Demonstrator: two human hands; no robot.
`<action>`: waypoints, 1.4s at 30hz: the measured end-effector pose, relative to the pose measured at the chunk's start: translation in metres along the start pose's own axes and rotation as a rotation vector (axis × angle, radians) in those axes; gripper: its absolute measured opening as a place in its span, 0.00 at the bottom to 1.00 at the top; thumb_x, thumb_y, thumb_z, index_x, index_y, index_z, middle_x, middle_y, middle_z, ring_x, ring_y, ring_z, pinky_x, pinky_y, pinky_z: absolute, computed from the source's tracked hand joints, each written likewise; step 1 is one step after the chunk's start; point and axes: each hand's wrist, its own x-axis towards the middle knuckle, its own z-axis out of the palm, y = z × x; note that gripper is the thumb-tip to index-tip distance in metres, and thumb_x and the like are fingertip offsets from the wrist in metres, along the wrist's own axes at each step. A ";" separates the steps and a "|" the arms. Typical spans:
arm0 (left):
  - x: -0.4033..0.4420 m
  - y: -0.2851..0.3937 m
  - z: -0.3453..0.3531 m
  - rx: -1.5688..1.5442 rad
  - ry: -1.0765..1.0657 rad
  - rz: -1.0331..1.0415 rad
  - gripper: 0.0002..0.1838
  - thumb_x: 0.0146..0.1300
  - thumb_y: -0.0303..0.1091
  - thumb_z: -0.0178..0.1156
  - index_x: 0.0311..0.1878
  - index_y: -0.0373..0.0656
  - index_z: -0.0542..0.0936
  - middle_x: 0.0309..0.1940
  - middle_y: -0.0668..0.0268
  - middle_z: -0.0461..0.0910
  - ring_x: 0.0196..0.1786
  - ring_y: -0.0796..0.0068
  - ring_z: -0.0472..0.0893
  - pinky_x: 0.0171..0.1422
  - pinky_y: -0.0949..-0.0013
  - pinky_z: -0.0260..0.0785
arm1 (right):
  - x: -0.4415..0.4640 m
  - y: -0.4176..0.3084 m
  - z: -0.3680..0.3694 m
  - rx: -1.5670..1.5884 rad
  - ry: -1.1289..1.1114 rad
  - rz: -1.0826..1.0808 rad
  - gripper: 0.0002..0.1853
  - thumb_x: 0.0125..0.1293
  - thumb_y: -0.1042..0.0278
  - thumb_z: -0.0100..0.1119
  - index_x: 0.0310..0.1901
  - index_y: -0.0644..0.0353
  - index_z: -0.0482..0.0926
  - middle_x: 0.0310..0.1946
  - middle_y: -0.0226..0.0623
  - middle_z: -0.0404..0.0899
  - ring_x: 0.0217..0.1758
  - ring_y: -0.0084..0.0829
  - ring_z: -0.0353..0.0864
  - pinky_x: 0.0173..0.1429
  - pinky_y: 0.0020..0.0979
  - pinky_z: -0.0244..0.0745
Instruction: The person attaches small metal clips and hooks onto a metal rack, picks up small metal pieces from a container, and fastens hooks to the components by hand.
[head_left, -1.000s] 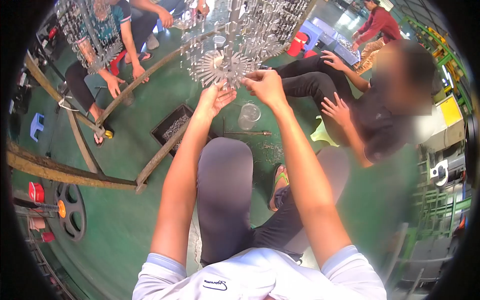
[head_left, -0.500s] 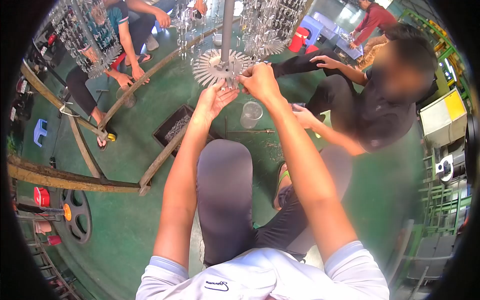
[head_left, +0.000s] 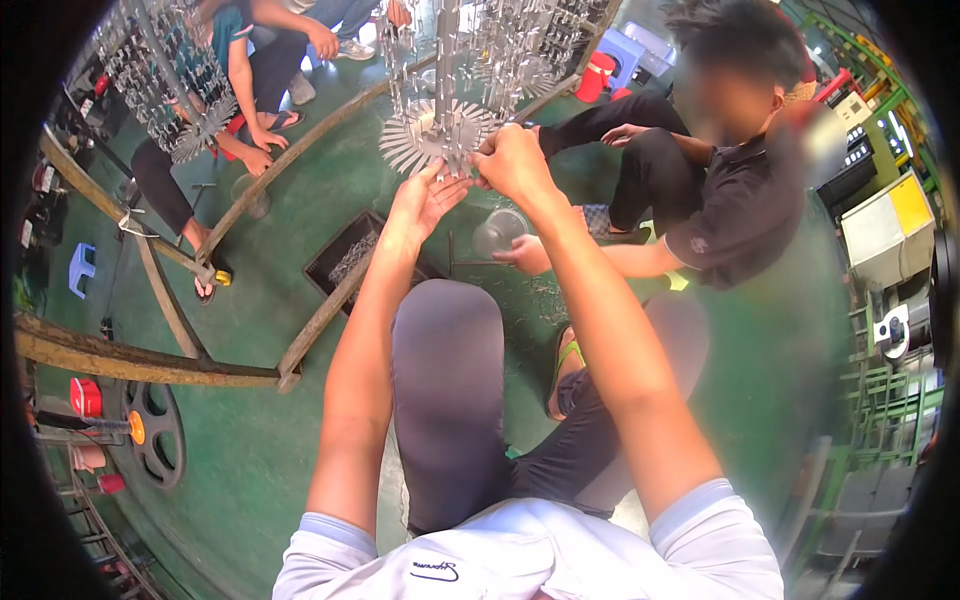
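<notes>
A slotted metal disc [head_left: 404, 138] hangs on an upright pole, its rim cut into radial teeth. Chains of small metal pieces [head_left: 468, 62] dangle above it and partly cover the pole. My left hand [head_left: 430, 205] is at the near rim, palm up with fingers stretched out and the thumb raised by the teeth. Close beside it, at the rim's right side, my right hand [head_left: 517, 165] has its fingers pinched together. Whatever is between those fingertips is too small and hidden to make out.
Below the disc is a black crate [head_left: 345, 250] of small metal pieces. A clear plastic cup [head_left: 497, 232] stands on the green floor, with a co-worker's hand [head_left: 527, 255] beside it. A wooden frame [head_left: 150, 350] runs along the left. Another hung rack [head_left: 165, 75] is at upper left.
The co-worker on the right has leaned in and stretched a hand to the clear cup. More hanging pieces now cover the pole above the disc. My hands have barely moved.
</notes>
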 end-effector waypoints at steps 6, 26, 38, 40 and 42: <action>-0.006 -0.002 -0.001 -0.049 0.005 0.055 0.17 0.78 0.38 0.52 0.57 0.32 0.75 0.55 0.42 0.82 0.59 0.48 0.85 0.65 0.54 0.81 | -0.005 0.002 -0.003 -0.025 0.044 -0.036 0.07 0.52 0.74 0.64 0.24 0.71 0.86 0.19 0.53 0.83 0.27 0.50 0.89 0.41 0.42 0.84; -0.084 0.031 0.060 1.097 0.021 0.650 0.14 0.66 0.32 0.74 0.50 0.34 0.89 0.43 0.63 0.90 0.44 0.80 0.85 0.53 0.75 0.76 | -0.067 0.005 0.023 0.511 0.014 -0.217 0.13 0.67 0.68 0.66 0.40 0.73 0.84 0.30 0.48 0.89 0.32 0.35 0.91 0.39 0.35 0.84; -0.077 0.036 0.041 1.291 -0.039 0.917 0.10 0.68 0.24 0.70 0.49 0.32 0.89 0.41 0.64 0.89 0.42 0.80 0.85 0.52 0.77 0.77 | -0.062 0.047 0.025 1.142 -0.202 0.092 0.09 0.68 0.79 0.65 0.46 0.76 0.83 0.37 0.49 0.88 0.37 0.35 0.91 0.43 0.32 0.88; -0.077 0.031 0.040 1.215 0.009 0.923 0.10 0.67 0.24 0.70 0.50 0.31 0.89 0.40 0.63 0.89 0.41 0.79 0.85 0.52 0.76 0.78 | -0.070 0.059 0.013 0.850 -0.425 0.194 0.10 0.67 0.79 0.65 0.47 0.74 0.84 0.38 0.48 0.89 0.40 0.37 0.92 0.46 0.31 0.89; -0.073 0.029 0.038 1.180 0.023 0.945 0.10 0.67 0.24 0.71 0.50 0.31 0.88 0.40 0.62 0.89 0.41 0.79 0.85 0.51 0.76 0.79 | -0.083 0.073 0.000 0.522 -0.624 0.286 0.12 0.65 0.79 0.67 0.49 0.73 0.84 0.40 0.46 0.90 0.41 0.34 0.92 0.50 0.30 0.88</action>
